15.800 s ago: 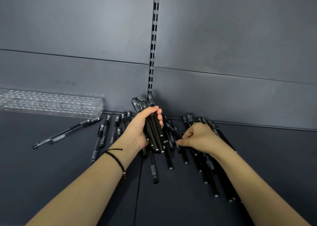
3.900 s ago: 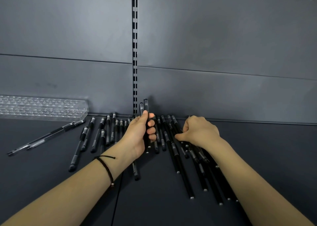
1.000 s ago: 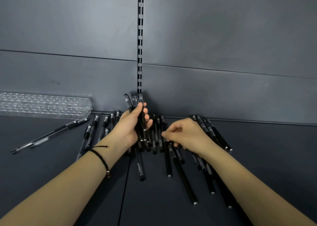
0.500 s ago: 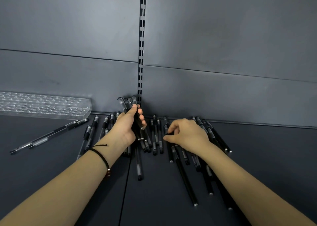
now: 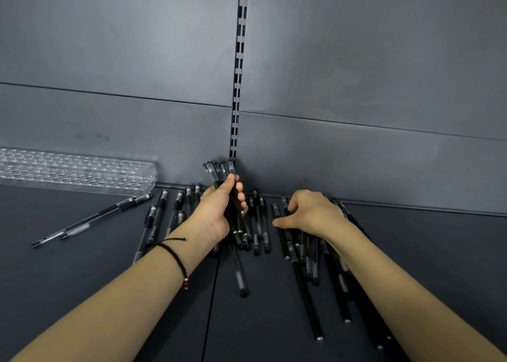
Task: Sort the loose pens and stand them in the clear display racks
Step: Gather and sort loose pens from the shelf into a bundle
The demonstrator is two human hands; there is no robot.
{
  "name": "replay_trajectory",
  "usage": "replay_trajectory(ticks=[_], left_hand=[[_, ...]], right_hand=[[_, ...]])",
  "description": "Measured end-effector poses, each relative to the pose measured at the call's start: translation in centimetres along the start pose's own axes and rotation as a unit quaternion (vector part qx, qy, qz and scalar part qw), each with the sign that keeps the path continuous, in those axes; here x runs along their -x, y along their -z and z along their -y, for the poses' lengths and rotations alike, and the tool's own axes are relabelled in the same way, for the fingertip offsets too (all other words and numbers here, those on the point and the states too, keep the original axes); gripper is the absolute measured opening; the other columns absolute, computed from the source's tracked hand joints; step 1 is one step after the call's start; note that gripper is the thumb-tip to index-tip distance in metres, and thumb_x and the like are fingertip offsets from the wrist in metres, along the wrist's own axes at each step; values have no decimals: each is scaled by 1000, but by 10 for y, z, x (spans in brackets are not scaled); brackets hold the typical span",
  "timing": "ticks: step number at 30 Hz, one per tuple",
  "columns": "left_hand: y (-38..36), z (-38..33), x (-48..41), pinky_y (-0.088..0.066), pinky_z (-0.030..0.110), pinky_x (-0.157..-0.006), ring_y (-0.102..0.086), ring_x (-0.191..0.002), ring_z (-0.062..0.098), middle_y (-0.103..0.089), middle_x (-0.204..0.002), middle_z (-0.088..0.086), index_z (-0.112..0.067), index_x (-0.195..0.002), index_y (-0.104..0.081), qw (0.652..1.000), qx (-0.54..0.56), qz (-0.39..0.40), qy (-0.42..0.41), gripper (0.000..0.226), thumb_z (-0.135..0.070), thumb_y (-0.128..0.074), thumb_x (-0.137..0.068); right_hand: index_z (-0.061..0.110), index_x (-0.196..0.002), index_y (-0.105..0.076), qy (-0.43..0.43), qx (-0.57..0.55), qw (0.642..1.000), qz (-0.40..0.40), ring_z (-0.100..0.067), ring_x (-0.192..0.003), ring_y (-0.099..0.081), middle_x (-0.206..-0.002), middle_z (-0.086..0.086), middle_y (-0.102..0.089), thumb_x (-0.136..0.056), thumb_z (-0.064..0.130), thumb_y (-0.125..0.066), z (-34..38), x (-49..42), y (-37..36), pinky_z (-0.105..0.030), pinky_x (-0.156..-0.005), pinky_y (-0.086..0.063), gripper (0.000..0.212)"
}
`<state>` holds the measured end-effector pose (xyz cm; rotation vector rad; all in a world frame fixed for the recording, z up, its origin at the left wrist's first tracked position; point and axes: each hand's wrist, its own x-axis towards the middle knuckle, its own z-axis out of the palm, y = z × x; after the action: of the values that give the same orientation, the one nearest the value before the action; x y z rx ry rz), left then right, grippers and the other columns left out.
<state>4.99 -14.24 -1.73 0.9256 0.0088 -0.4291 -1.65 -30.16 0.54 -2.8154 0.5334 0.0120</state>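
Shelf (image 5: 82, 293): layout unchanged from half a second ago. Clear display rack (image 5: 76, 173) lies far left against the back wall. I can see no pens standing in it, and its left end is cut off by the frame.

Loose pens (image 5: 301, 265) lie fanned across the shelf, under and between both hands.

Change: right hand (image 5: 312, 214) has swung back from beside the left hand onto the right part of the pile. Thumb is stretched left, the rest curled down over the pens. The hand itself hides them, so I can't tell if it's pinching one.

Left hand (image 5: 216, 213): fingers (image 5: 241, 197) clenched round an upright bundle (image 5: 219, 171). More caps seem to show above the fist than before, which reads as one more pen handed over.

So this looks like the gathering phase, racking not started. The bundle's lower ends merge with the pens lying behind, so the count is unsure.

Two pens (image 5: 90, 221) lie apart at left, near the rack.
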Motion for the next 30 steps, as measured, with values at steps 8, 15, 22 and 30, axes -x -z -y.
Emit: replay_trajectory(ticks=[8,15,22,30], left_hand=[[-3,3,2,-43,19,-43,-47,-44,7,-56,-62,-4,-14,-92,-61,1000,-5,5,0,16,-23,-51,-101],[-4,3,3,-43,20,-44,-48,-45,7,-56,-63,-4,-14,-94,-61,1000,-11,8,1,15,-22,-51,-101],[-4,4,1,-45,20,-46,-49,-45,7,-57,-63,-4,-14,-96,-60,1000,-7,7,3,12,-24,-54,-99],[-8,5,7,-58,26,-56,-71,-66,15,-74,-82,7,-5,-102,-64,997,5,67,45,12,-13,-56,-97]], right_hand=[[17,-126,-56,12,-80,996,46,-18,-109,-55,-128,-3,-57,-75,35,-82,-3,-8,1,-27,-89,-45,60],[5,-82,-73,30,-70,992,99,-9,-75,-62,-74,2,-72,-75,36,-81,-4,-12,9,-25,-78,-50,32],[6,-83,-69,33,-87,993,74,-14,-83,-62,-87,0,-68,-77,26,-79,0,-15,2,-25,-73,-50,23],[11,-77,-63,53,-469,882,6,-2,-39,-39,-50,8,-48,-81,19,-77,-10,-14,11,-14,-34,-23,17]])
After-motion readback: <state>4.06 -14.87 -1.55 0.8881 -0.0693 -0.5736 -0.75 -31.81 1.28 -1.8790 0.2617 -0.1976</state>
